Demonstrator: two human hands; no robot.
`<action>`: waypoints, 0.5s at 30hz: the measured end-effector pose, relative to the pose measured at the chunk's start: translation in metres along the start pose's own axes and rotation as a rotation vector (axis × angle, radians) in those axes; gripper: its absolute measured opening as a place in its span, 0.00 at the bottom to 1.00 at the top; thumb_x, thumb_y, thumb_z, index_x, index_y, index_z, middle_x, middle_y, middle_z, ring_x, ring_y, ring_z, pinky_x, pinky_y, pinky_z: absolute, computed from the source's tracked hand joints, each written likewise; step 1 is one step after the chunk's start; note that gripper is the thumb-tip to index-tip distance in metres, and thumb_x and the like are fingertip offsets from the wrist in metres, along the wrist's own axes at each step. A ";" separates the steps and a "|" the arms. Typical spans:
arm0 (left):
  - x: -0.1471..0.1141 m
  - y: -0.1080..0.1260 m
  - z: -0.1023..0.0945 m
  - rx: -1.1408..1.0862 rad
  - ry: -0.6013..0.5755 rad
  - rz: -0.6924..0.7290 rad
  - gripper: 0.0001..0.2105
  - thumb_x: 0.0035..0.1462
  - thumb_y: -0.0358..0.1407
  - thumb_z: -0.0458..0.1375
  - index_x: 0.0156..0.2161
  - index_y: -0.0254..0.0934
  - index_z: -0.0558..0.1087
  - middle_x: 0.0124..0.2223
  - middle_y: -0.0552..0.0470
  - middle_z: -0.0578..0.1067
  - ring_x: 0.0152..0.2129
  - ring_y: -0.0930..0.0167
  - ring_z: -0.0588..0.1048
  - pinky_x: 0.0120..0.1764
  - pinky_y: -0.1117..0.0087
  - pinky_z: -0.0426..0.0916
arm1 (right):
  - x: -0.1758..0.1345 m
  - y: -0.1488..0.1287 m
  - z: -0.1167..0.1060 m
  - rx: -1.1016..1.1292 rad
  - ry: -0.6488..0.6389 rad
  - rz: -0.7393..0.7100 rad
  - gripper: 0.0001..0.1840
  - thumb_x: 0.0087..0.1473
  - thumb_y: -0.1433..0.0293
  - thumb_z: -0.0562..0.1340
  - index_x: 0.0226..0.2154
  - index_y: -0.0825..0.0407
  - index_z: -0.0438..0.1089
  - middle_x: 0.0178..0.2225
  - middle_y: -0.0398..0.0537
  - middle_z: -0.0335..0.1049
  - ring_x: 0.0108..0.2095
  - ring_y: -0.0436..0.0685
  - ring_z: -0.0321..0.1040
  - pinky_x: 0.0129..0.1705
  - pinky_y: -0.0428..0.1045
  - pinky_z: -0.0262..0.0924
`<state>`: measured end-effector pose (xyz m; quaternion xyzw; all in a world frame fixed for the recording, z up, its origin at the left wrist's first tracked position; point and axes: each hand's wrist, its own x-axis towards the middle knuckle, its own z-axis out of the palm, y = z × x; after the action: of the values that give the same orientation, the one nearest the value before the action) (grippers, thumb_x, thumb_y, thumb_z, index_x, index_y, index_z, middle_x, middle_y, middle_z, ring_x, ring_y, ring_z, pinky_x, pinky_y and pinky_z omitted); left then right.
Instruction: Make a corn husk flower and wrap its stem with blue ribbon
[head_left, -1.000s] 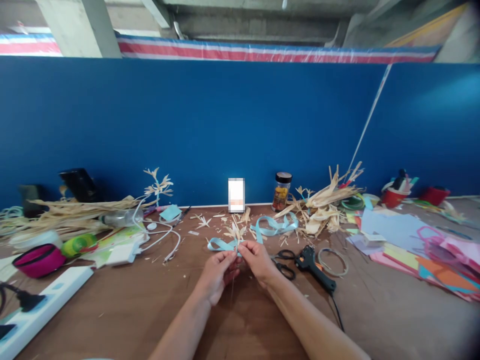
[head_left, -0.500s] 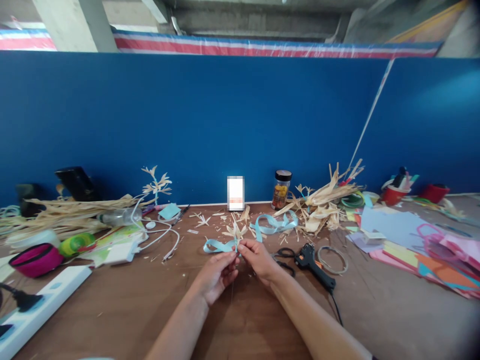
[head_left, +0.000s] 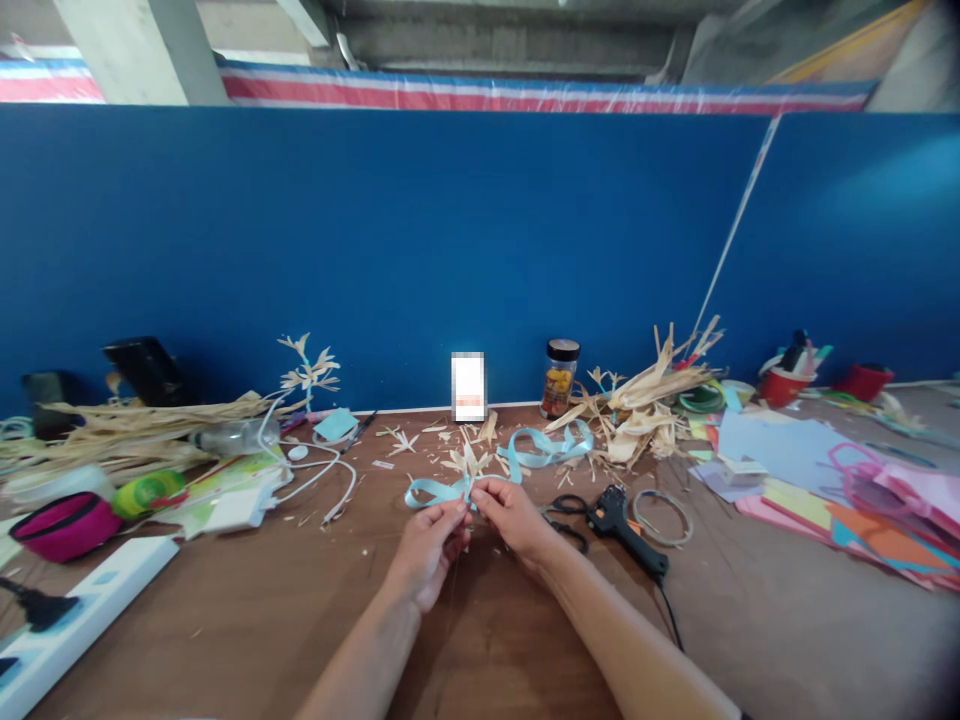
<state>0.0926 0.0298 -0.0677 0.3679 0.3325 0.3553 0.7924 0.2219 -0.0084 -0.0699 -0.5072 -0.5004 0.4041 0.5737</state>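
Between my two hands, low over the middle of the table, stands a pale corn-husk flower (head_left: 469, 460) with pointed petals. Light blue ribbon (head_left: 435, 491) meets its stem and loops out to the left; more ribbon (head_left: 551, 448) lies curled on the right behind my hand. My left hand (head_left: 433, 545) pinches the lower stem between thumb and finger. Just above it, my right hand (head_left: 506, 510) is closed at the flower's base, where the ribbon meets the stem. A thin wire seems to hang below the fingers. My fingertips hide the exact grip.
To the right lie a black glue gun (head_left: 626, 530), a wire coil (head_left: 663, 517), dry husks (head_left: 649, 420) and coloured paper (head_left: 772, 450). A jar (head_left: 560, 380) stands behind. On the left are a finished husk spray (head_left: 309, 375), white cables (head_left: 349, 480) and a power strip (head_left: 90, 610).
The whole view has shifted slightly to the left. My left fingers have curled in a little closer around the stem; both hands stay at the flower.
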 end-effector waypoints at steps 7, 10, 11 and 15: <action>0.001 -0.004 0.002 0.104 0.083 0.099 0.10 0.37 0.35 0.64 0.27 0.31 0.73 0.22 0.55 0.70 0.16 0.81 0.65 0.23 0.80 0.63 | 0.000 0.001 0.002 -0.091 0.074 -0.039 0.08 0.46 0.66 0.56 0.24 0.55 0.64 0.21 0.41 0.61 0.23 0.47 0.56 0.27 0.43 0.52; 0.002 -0.007 0.001 0.251 0.126 0.190 0.12 0.38 0.38 0.63 0.28 0.30 0.74 0.23 0.54 0.72 0.19 0.78 0.67 0.24 0.78 0.62 | -0.001 0.004 0.004 -0.136 0.122 -0.028 0.07 0.46 0.67 0.56 0.24 0.55 0.64 0.20 0.40 0.61 0.22 0.46 0.55 0.24 0.42 0.51; 0.002 -0.008 0.000 0.302 0.135 0.221 0.13 0.38 0.39 0.62 0.29 0.30 0.74 0.23 0.53 0.72 0.19 0.77 0.67 0.24 0.77 0.62 | -0.002 0.004 0.005 -0.155 0.138 -0.027 0.07 0.45 0.68 0.56 0.24 0.56 0.64 0.20 0.40 0.61 0.21 0.46 0.55 0.24 0.42 0.50; 0.004 -0.012 -0.003 0.468 0.138 0.329 0.14 0.41 0.41 0.59 0.30 0.30 0.74 0.21 0.54 0.72 0.18 0.76 0.66 0.22 0.77 0.59 | -0.003 0.005 0.009 -0.197 0.193 0.002 0.08 0.44 0.68 0.56 0.23 0.56 0.64 0.19 0.41 0.62 0.20 0.47 0.56 0.22 0.42 0.50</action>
<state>0.0961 0.0282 -0.0803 0.5646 0.3945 0.4169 0.5932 0.2125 -0.0091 -0.0760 -0.5980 -0.4798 0.3028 0.5661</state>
